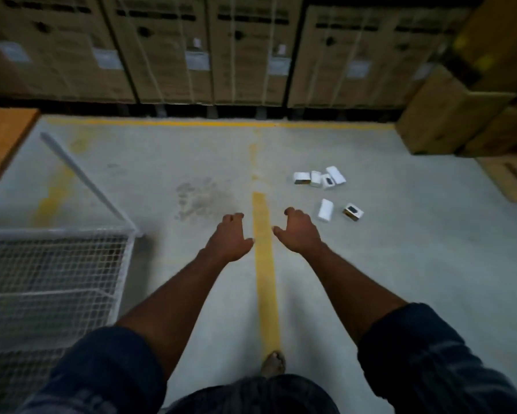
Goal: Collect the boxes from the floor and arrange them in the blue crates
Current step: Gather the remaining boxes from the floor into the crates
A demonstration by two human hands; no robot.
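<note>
Several small white boxes lie on the grey floor right of centre. A cluster of them [320, 177] sits farther off. Nearer lie a white box [325, 210] on its side and a box with a dark picture [353, 211]. My left hand [229, 237] and my right hand [299, 231] reach forward above the floor, fingers loosely curled, holding nothing. The right hand is just left of the nearest white box and not touching it. No blue crate is in view.
A white wire-mesh cage [51, 282] stands at the left. Tall cardboard cartons [173, 49] line the back wall, with more brown cartons [448, 115] stacked at the right. A yellow floor line [264, 264] runs between my arms. My foot [273, 363] shows below.
</note>
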